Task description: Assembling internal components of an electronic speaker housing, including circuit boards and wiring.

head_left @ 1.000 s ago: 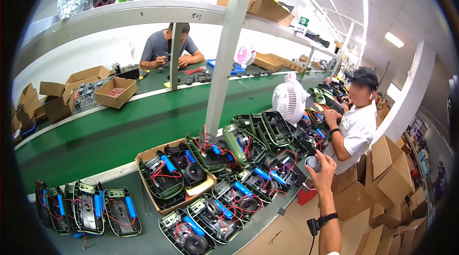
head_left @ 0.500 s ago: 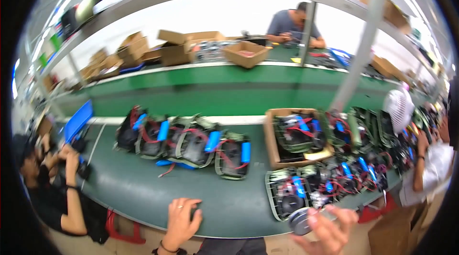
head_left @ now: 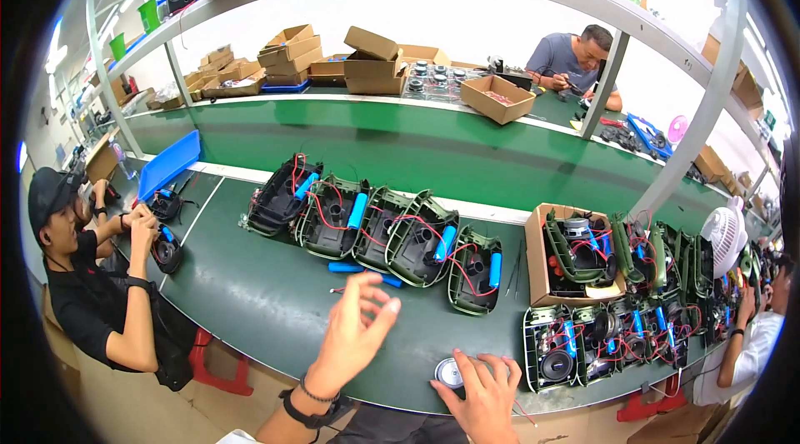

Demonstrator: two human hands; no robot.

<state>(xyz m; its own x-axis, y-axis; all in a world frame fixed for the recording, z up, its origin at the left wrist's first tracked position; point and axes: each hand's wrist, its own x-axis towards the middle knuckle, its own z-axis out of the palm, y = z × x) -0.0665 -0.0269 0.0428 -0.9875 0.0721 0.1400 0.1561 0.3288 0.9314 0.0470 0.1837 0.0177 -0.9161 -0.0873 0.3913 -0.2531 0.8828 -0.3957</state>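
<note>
A small round speaker [head_left: 448, 372], its silver face showing, is at the near edge of the dark green bench. My right hand [head_left: 487, 401] grips it between thumb and fingers. My left hand [head_left: 357, 329] is raised over the bench with fingers apart and nothing in it. Beyond it lies a blue cylindrical battery [head_left: 377, 276], flat on the bench. Several green-rimmed black housings stand behind my hands, among them one [head_left: 475, 271] with a blue battery and red wires. Right of my right hand, another housing [head_left: 552, 350] has a round speaker inside.
A cardboard box [head_left: 546, 284] holds more housings at the right, with further rows beside it. A white fan [head_left: 723, 237] stands far right. One co-worker [head_left: 100, 294] sits left, another [head_left: 575, 65] works across the bench. A metal post [head_left: 700, 111] rises at the right.
My right hand has moved left and lowered the speaker from the air to the bench edge. My left hand has lifted off the bench. The view has shifted left.
</note>
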